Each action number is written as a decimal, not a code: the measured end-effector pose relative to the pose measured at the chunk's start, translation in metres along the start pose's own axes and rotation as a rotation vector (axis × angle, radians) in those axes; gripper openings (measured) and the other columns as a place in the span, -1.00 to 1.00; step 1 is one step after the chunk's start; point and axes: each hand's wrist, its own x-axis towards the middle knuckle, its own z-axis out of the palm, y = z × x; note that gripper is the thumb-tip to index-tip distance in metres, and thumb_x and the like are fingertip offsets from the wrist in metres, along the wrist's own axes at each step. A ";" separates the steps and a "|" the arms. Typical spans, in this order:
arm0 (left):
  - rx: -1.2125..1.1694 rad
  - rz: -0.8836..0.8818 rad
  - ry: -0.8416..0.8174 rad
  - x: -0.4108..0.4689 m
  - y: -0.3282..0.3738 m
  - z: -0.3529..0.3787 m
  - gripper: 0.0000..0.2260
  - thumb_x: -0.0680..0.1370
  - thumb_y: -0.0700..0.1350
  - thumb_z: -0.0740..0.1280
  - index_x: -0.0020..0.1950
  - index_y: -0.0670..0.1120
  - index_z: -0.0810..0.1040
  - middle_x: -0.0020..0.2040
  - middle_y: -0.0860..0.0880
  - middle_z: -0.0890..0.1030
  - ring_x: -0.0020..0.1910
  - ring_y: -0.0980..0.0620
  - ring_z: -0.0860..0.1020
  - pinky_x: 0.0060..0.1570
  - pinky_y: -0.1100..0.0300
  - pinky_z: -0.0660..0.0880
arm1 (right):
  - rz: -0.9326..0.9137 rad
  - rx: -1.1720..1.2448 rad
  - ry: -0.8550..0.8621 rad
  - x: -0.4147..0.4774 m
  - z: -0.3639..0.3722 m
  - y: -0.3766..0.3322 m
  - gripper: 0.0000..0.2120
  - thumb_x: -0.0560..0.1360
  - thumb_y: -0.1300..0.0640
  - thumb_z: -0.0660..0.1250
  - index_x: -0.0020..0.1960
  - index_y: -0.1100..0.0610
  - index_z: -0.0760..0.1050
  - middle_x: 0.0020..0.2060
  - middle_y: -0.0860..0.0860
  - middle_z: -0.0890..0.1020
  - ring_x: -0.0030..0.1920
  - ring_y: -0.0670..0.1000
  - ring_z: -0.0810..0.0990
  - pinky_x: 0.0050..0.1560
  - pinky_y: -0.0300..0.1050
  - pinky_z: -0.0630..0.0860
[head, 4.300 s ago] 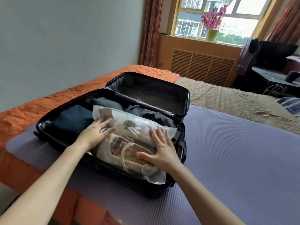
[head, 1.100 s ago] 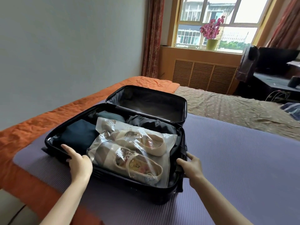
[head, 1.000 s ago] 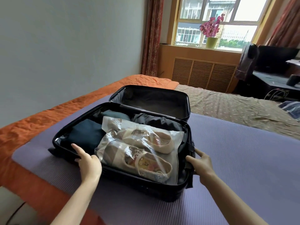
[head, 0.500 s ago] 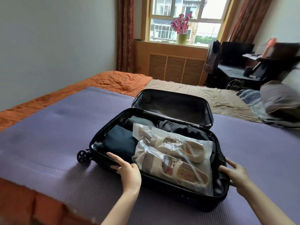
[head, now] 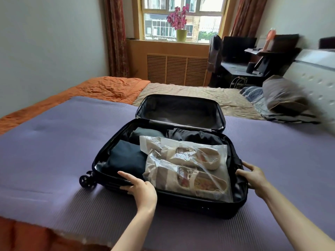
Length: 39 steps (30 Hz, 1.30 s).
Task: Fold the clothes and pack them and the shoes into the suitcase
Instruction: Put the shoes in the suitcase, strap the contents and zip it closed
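Two woven shoes (head: 201, 158), rigid suitcase (head: 181, 203)

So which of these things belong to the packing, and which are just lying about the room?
Part of the packing: the suitcase, the bagged shoes and the folded clothes inside it, and the left hand and right hand gripping its edges.
Just lying about: the flower pot, the pillow, the orange blanket.

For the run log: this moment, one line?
left hand: grips suitcase front rim | right hand: grips suitcase side | bagged shoes: atop clothes | lid: open
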 end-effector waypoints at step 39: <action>1.121 0.685 -0.707 0.032 0.014 0.046 -0.36 0.51 0.35 0.04 0.46 0.31 -0.26 0.44 -0.08 -0.50 0.37 -0.06 -0.55 0.38 -0.13 -0.43 | 0.416 0.589 0.080 -0.008 -0.018 0.063 -0.50 0.64 0.02 0.13 0.47 0.25 0.13 -0.15 0.23 0.44 -0.23 0.18 0.48 -0.68 -0.06 0.47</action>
